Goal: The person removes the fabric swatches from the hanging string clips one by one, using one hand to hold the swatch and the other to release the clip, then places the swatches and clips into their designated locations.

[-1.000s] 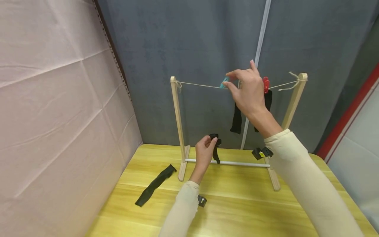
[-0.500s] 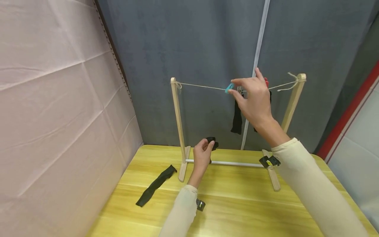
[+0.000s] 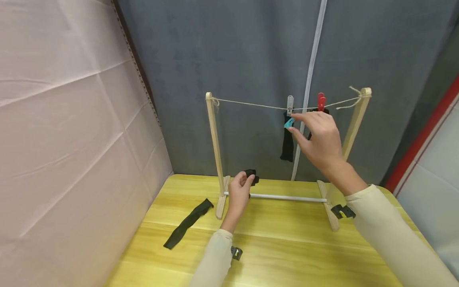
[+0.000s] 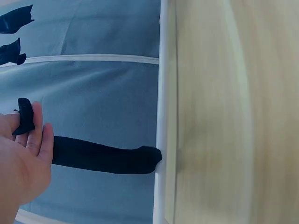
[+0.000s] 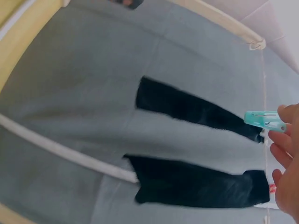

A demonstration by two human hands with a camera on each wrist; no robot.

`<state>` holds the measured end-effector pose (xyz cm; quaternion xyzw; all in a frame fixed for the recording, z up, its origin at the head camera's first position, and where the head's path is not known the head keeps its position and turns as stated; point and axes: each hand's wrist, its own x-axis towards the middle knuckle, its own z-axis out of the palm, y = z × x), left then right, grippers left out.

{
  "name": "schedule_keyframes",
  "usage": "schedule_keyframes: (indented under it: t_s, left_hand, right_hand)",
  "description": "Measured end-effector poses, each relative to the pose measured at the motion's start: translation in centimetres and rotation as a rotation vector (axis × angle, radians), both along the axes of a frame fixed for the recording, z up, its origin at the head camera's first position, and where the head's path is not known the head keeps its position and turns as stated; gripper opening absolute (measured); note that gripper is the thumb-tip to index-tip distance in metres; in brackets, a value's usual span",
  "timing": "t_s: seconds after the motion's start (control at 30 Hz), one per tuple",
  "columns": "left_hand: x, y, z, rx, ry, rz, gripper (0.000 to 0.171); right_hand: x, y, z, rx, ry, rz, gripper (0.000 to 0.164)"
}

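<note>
Between thumb and fingers my left hand (image 3: 238, 195) pinches a black sock (image 3: 255, 180), whose length hangs down in the left wrist view (image 4: 107, 155). My right hand (image 3: 320, 139), below the string, pinches a teal clothespin (image 3: 288, 123), also plain in the right wrist view. Behind the right fingers a second black sock (image 3: 287, 145) hangs from the string (image 3: 247, 104), held by a white clothespin (image 3: 290, 103). A red clothespin (image 3: 321, 101) holds another black sock (image 5: 201, 184), mostly covered by the right hand in the head view. One more black sock (image 3: 188, 224) lies on the table.
The string runs between two wooden posts (image 3: 215, 147) standing on wooden feet, joined low down by a white rod (image 3: 287, 197). The rack stands on a yellow wood-grain table (image 3: 287, 243). A grey curtain (image 3: 244, 52) rises behind, and a pale cloth wall (image 3: 79, 139) is at the left.
My right hand with the teal clothespin has come down and to the right, away from the string, uncovering the white and red clothespins. My left hand has shifted slightly left and down with its sock.
</note>
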<state>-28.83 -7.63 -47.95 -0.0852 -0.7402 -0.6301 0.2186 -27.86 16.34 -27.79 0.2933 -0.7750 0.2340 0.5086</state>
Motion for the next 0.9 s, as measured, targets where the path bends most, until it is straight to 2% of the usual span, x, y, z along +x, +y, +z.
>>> schedule_keyframes:
  t_s: [0.13,0.37,0.5,0.63,0.73,0.83,0.9]
  left_hand:
    - [0.6,-1.5,-0.6,-0.006,0.011,0.013,0.022]
    - [1.4,-3.9,-1.5,-0.032,-0.024,0.072,0.025]
    - [1.8,-5.0,-1.6,-0.028,-0.029,0.065,0.027]
    - [2.5,-6.3,-1.6,-0.021,-0.018,0.058,0.027]
    - [3.0,-7.5,-1.8,-0.006,-0.021,0.048,0.025]
    - [3.3,-8.7,-1.9,0.016,-0.028,0.036,0.024]
    - [3.5,-9.4,-1.9,0.03,-0.025,0.031,0.023]
  right_hand:
    - [0.2,0.8,-0.9,0.022,0.01,0.023,0.035]
    - [0.7,2.1,-3.3,0.081,0.048,0.063,0.037]
    - [0.6,2.7,-5.3,0.148,0.037,0.073,0.039]
    - [0.6,3.3,-7.7,0.271,-0.007,0.073,0.054]
    - [0.9,3.9,-9.5,0.32,-0.04,0.084,0.063]
    - [1.2,4.7,-11.4,0.341,-0.063,0.096,0.065]
    - [1.5,5.3,-12.5,0.361,-0.09,0.1,0.059]
